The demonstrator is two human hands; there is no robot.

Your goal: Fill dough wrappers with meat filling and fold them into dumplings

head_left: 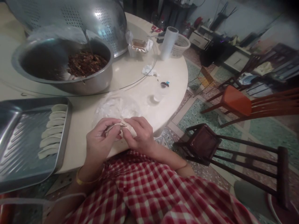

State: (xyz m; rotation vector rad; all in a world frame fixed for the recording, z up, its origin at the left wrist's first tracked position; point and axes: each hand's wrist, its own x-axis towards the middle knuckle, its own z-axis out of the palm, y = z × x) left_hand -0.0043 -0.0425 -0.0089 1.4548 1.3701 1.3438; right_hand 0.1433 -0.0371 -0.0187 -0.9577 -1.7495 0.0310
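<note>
We are seeing six folded dumplings lying in row inside metal tray, along its right side. We are pinching another dough piece above surface edge, dark filling seemingly showing; sealing is looking unfinished. Fingers of left hand and right hand are bending nearly together, gripping it from both sides. Plenty of meat mix is sitting in steel bowl. Plastic bag is lying just beyond hands, contents staying unclear.

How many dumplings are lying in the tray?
6 dumplings, in one row along the side of the tray nearest the left hand; none there looks hidden.
</note>
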